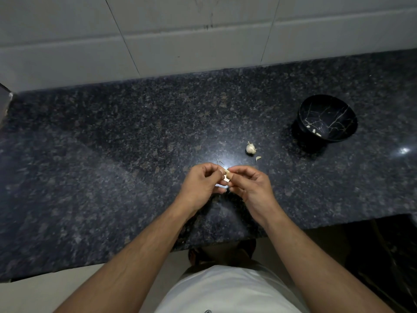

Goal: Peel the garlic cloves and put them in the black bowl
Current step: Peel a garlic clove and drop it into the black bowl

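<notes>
Your left hand (202,184) and right hand (249,186) both pinch one garlic clove (228,173) above the desk (112,154); hold it steady with one, strip the skin with the other, let scraps fall clear; on the desk lie one garlic bulb (250,148) and one loose clove (258,158); the black bowl (328,119), well right, seems to hold two peeled cloves (316,132).

Both forearms extended, left hand (202,182) and right hand (249,185) fingertip to fingertip, fingers curled.
</notes>
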